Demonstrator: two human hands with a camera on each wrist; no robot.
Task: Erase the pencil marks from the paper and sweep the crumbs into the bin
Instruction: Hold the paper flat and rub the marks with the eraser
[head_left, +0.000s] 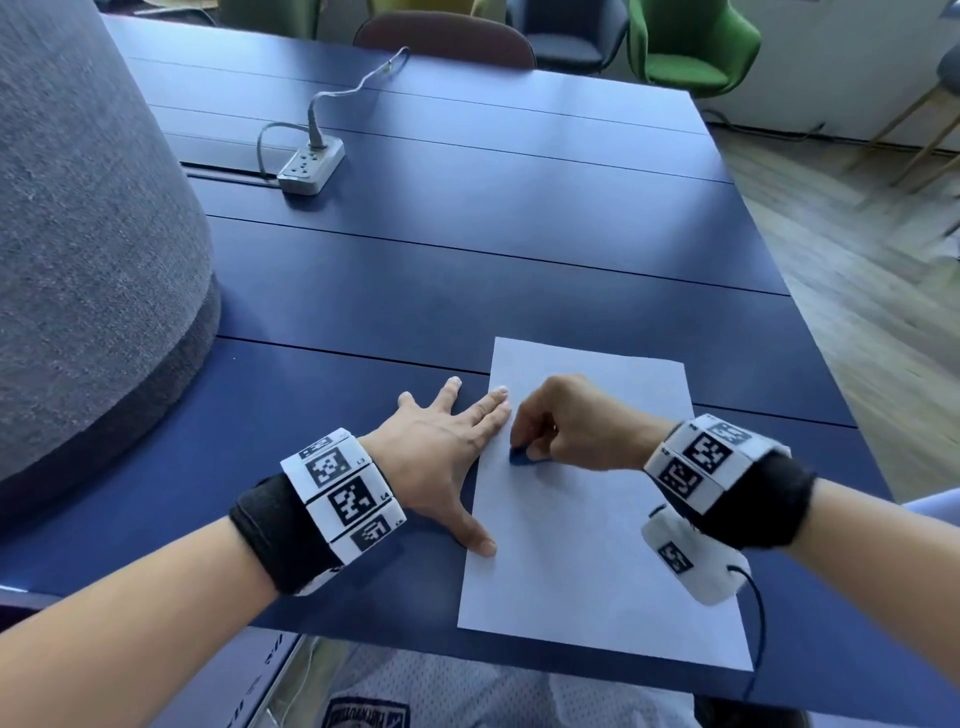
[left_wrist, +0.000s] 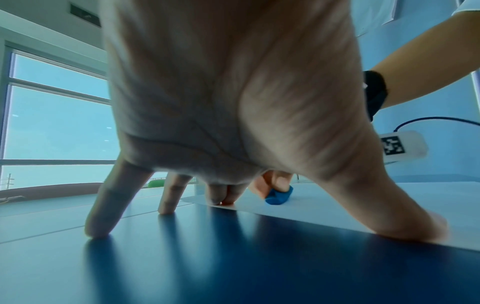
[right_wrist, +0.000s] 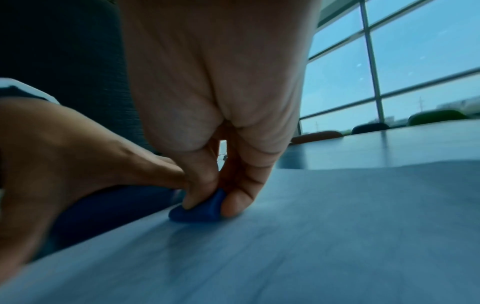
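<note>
left hand (head_left: 441, 452) flat, fingers spread, pinning paper (head_left: 587, 545) edge at 9 o'clock on counter (head_left: 467, 260) | right hand (head_left: 566, 421) grip pinching blue eraser (head_left: 521, 458) on paper | step: erasing | next: likely sweep crumbs; bin unseen

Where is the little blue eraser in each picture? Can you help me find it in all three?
Head view: the blue eraser sits low and centre, pinched by the right hand near the paper's left edge.
Left wrist view: eraser low, right of centre, behind the left hand.
Right wrist view: eraser low, left of centre, between fingertips.
Shared landmark: the white paper under it.
</note>
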